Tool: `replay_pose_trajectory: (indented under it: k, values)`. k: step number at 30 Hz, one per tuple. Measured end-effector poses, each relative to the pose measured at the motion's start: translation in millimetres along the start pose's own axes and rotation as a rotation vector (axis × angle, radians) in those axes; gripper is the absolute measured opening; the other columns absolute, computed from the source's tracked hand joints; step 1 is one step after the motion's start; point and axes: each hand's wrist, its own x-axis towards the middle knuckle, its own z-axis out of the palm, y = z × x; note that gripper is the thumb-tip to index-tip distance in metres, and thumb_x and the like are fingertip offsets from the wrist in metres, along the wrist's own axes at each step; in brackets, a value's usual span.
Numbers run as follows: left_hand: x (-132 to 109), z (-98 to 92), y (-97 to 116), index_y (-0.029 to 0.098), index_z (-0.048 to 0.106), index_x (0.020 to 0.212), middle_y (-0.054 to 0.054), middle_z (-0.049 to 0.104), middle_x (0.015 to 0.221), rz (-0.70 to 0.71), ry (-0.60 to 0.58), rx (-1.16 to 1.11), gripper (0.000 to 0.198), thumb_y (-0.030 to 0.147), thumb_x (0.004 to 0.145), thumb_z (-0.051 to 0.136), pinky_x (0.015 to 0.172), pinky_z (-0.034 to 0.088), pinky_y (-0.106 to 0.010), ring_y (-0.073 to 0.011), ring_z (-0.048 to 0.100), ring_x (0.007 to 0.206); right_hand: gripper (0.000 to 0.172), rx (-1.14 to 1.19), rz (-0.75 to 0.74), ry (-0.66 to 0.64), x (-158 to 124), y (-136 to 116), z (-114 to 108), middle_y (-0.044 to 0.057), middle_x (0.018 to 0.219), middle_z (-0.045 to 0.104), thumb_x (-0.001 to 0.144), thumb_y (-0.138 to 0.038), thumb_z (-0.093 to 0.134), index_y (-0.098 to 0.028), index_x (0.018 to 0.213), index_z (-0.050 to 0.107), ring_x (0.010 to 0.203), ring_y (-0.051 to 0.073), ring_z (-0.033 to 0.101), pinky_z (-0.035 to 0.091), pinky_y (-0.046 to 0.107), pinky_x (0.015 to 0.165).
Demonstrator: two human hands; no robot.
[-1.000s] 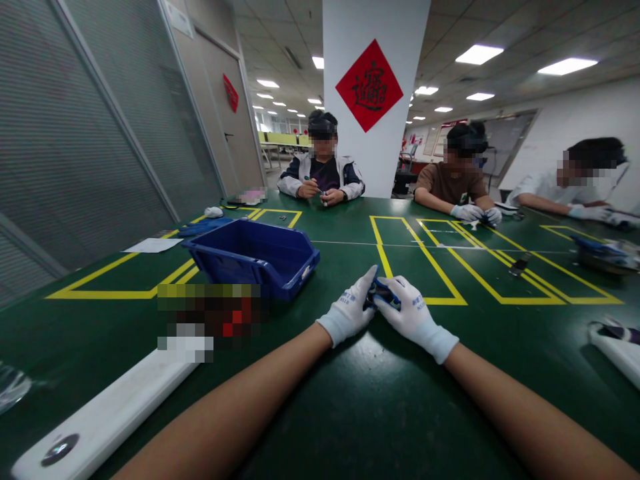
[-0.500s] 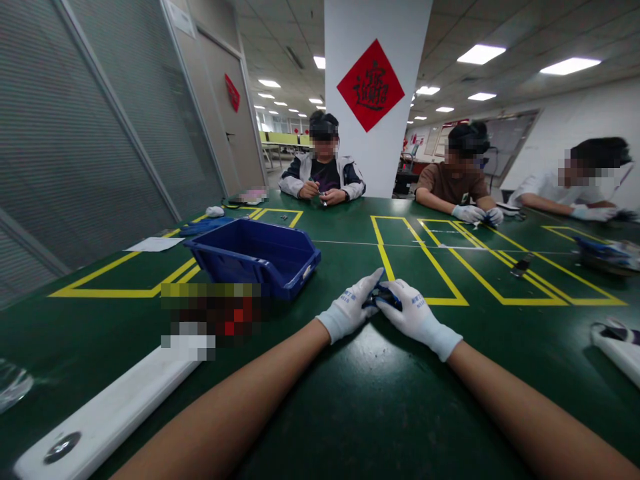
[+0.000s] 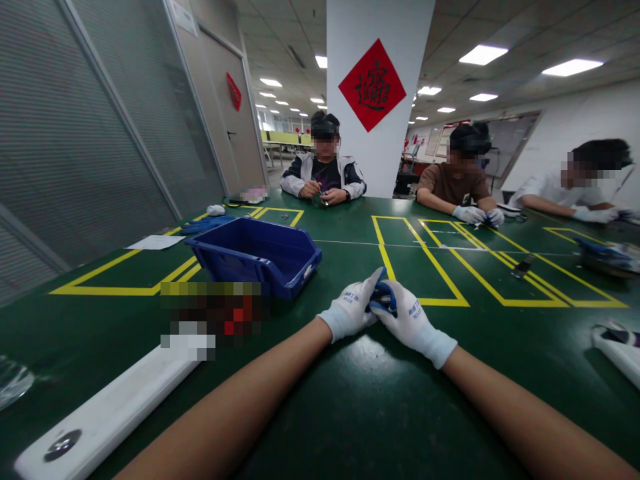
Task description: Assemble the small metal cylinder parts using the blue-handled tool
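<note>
Both hands wear white gloves with blue print and blue palms, and they meet above the green table. My left hand (image 3: 351,308) has its thumb raised and its fingers curled inward. Against it, my right hand (image 3: 411,316) closes from the other side with bent fingers. Between the fingertips sits a small dark object (image 3: 383,299) with a slight shine. The gloves cover most of it, so its kind cannot be made out.
A blue plastic bin (image 3: 255,257) stands left of my hands. Nearer lies a white bar-shaped thing (image 3: 110,400), its far end blurred out. Yellow tape marks the green table (image 3: 350,413). A small dark item (image 3: 523,266) lies to the right. Several people sit across the table.
My right hand has shifted slightly left and rolled, closing nearer to my left hand. Less of the dark object shows now, and more blue glove palm is visible.
</note>
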Motion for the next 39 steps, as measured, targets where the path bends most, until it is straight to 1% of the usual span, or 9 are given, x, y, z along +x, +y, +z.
replay_pose_trajectory:
  k: [8,11,14,17,23,29,34,37,39]
  values:
    - [20,-1.2,-19,0.020,0.037,0.135,-0.009,0.048,0.133,-0.257,-0.017,0.307,0.069,0.042,0.073,0.058,0.109,0.029,-0.037,-0.0247,0.045,0.123,0.030,0.041,0.140,0.066,30,9,19,0.005,0.095,0.057,0.079,-0.046,0.058,-0.021,0.096,0.060,0.087,0.018,0.056,0.046,0.034,0.080]
    - [34,-1.1,-32,0.019,0.031,0.138,-0.011,0.045,0.135,-0.342,0.008,0.357,0.079,0.048,0.070,0.059,0.107,0.030,-0.037,-0.0263,0.044,0.123,0.033,0.012,0.163,0.080,42,19,29,0.004,0.096,0.058,0.079,-0.048,0.057,-0.022,0.098,0.059,0.087,0.018,0.056,0.045,0.032,0.080]
    - [51,1.0,-46,0.014,0.017,0.144,-0.018,0.043,0.136,-0.524,0.091,0.413,0.092,0.049,0.069,0.058,0.104,0.032,-0.039,-0.0305,0.043,0.124,0.036,-0.067,0.243,0.091,59,31,39,0.005,0.100,0.059,0.079,-0.048,0.056,-0.022,0.105,0.057,0.092,0.019,0.057,0.044,0.033,0.083]
    - [69,4.9,-61,0.011,0.014,0.145,-0.020,0.043,0.135,-0.634,0.122,0.468,0.086,0.042,0.075,0.052,0.106,0.027,-0.042,-0.0313,0.037,0.128,0.040,-0.164,0.343,0.098,81,45,49,0.007,0.106,0.059,0.080,-0.052,0.053,-0.023,0.107,0.056,0.098,0.021,0.056,0.042,0.034,0.086]
    - [104,10.4,-101,0.011,0.023,0.143,-0.018,0.044,0.136,-0.700,0.144,0.512,0.069,0.036,0.082,0.041,0.108,0.022,-0.044,-0.0296,0.034,0.130,0.044,-0.241,0.425,0.083,129,75,71,0.007,0.111,0.058,0.083,-0.058,0.046,-0.026,0.110,0.057,0.101,0.023,0.055,0.041,0.035,0.087]
    - [131,10.6,-141,0.012,0.025,0.142,-0.017,0.044,0.135,-0.690,0.168,0.513,0.070,0.040,0.080,0.043,0.107,0.024,-0.042,-0.0295,0.035,0.129,0.051,-0.341,0.423,0.091,159,106,88,0.010,0.114,0.057,0.084,-0.060,0.040,-0.024,0.117,0.056,0.103,0.025,0.054,0.040,0.038,0.088]
    - [152,8.8,-163,0.016,0.039,0.133,-0.016,0.044,0.135,-0.733,0.250,0.533,0.057,0.041,0.081,0.042,0.106,0.024,-0.046,-0.0315,0.030,0.131,0.049,-0.389,0.374,0.056,187,128,100,0.010,0.121,0.055,0.088,-0.051,0.038,-0.025,0.128,0.050,0.110,0.028,0.051,0.039,0.044,0.092]
    - [159,6.6,-173,0.022,0.047,0.125,-0.013,0.049,0.130,-0.739,0.250,0.478,0.047,0.041,0.084,0.038,0.103,0.029,-0.046,-0.0301,0.036,0.127,0.058,-0.352,0.341,0.100,207,142,107,0.013,0.128,0.050,0.088,-0.054,0.036,-0.022,0.136,0.039,0.115,0.030,0.047,0.037,0.049,0.094]
    - [161,5.3,-179,0.024,0.049,0.123,-0.011,0.053,0.125,-0.729,0.219,0.432,0.044,0.043,0.085,0.037,0.102,0.032,-0.044,-0.0291,0.041,0.123,0.061,-0.287,0.301,0.117,216,150,111,0.014,0.126,0.050,0.088,-0.058,0.031,-0.020,0.134,0.041,0.115,0.029,0.048,0.038,0.048,0.094]
